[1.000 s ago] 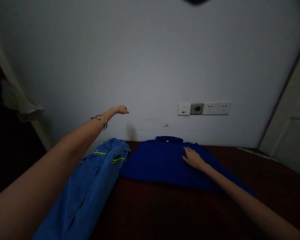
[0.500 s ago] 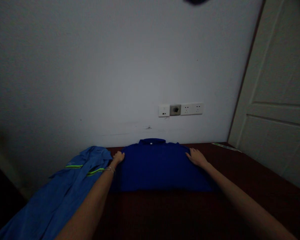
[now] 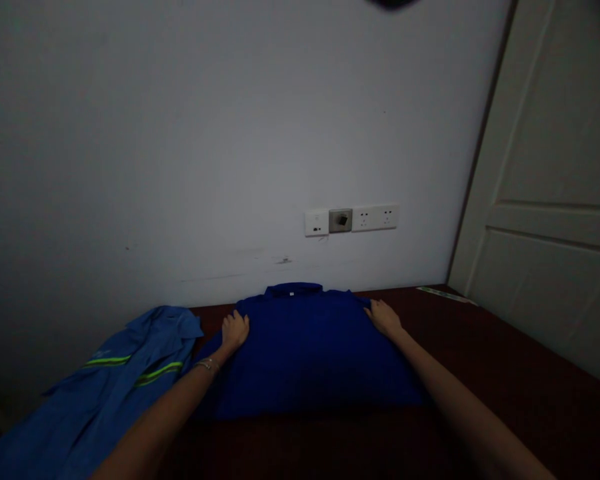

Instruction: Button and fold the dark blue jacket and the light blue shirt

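Observation:
A dark blue collared shirt point(image 3: 310, 353) lies spread on the dark reddish-brown tabletop, its collar toward the wall. My left hand point(image 3: 235, 329), with bracelets at the wrist, is closed on the shirt's left shoulder, fingers curled over the fabric. At the opposite shoulder, my right hand point(image 3: 385, 318) pinches the cloth near the seam. Left of it lies a lighter blue shirt point(image 3: 125, 373) with yellow-green stripes, partly behind my left forearm. Dim light hides the lower edge of the dark shirt in shadow.
A pale wall point(image 3: 220, 153) stands right behind the tabletop point(image 3: 460, 340). Several socket plates point(image 3: 365, 219) are set in it above the shirt. A panelled white door point(image 3: 555, 233) rises at the right. A thin flat strip point(image 3: 445, 295) lies near the far right edge.
My left hand came down from in front of the wall onto the dark shirt's left shoulder. My right hand shifted to its right shoulder. The view turned right, and the front hem now sits nearer me.

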### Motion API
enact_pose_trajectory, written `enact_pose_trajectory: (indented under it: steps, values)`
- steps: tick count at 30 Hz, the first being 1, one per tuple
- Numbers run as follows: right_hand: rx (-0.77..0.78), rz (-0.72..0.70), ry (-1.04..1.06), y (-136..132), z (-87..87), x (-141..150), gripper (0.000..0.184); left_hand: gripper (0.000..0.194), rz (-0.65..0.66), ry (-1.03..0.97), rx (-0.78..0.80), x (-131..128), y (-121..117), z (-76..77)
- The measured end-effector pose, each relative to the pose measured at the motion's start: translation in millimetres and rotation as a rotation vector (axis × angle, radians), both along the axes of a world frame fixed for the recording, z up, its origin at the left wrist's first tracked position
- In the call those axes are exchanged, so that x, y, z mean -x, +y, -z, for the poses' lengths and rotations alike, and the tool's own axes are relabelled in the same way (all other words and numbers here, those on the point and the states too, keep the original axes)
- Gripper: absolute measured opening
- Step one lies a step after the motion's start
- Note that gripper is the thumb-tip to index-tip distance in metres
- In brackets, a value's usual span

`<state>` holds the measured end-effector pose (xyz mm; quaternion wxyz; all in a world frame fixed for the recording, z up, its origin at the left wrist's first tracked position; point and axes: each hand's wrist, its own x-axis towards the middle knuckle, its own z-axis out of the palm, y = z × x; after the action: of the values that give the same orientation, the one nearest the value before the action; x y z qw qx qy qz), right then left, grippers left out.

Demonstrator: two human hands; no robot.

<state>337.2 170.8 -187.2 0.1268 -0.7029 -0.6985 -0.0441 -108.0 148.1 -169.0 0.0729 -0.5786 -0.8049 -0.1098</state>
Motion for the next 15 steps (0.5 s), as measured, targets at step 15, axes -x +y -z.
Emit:
enact_pose_trajectory:
  steps: [15]
  values:
    - [-0.057, 0.023, -0.007, 6.8, 1.0, -31.5, 0.025, 0.035, -0.102, -0.545, -0.017, 16.7, 31.9, -33.3]
